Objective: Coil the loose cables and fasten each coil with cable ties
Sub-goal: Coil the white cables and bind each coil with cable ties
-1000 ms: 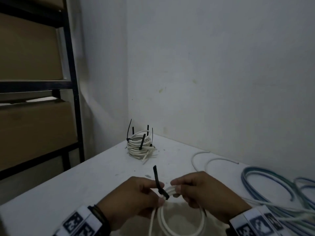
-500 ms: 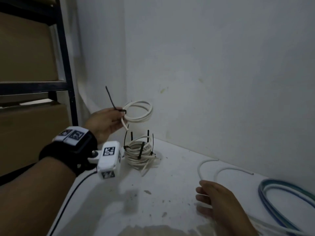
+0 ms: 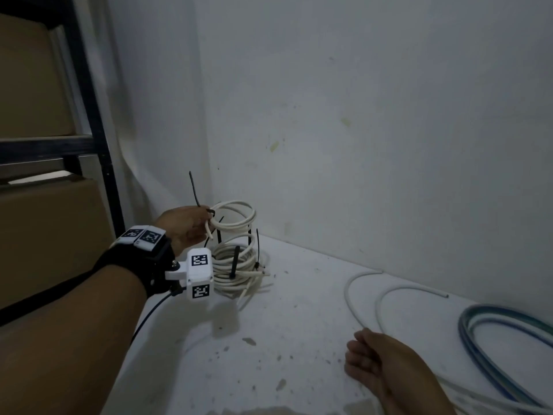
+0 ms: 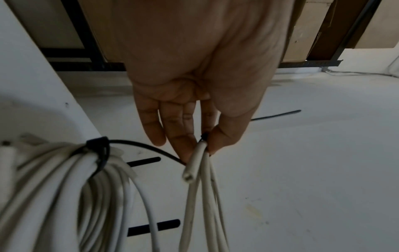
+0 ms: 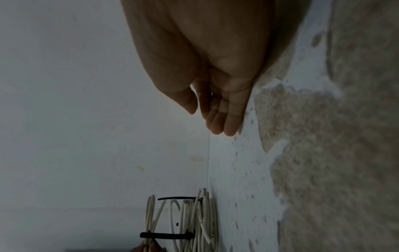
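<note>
- Coil (image 3: 236, 218) of white cable, cinched by a black cable tie (image 3: 195, 191), hangs pinched between the left hand (image 3: 184, 226) fingers (image 4: 183, 136), just above the tied pile (image 3: 236, 266), probably to join it.
- Right hand (image 3: 380, 359) rests with fingers loosely curled, empty, beside a loose cable (image 3: 362, 298), likely the next to coil.
- Worktop (image 3: 299, 339) is white and speckled, set in a bare-walled corner.

Blue hose (image 3: 490, 348) cut off by right edge

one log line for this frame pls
left hand: pinches tied white coil above pile of tied coils | right hand: holds nothing, low over table | loose white cable: uncoiled
</note>
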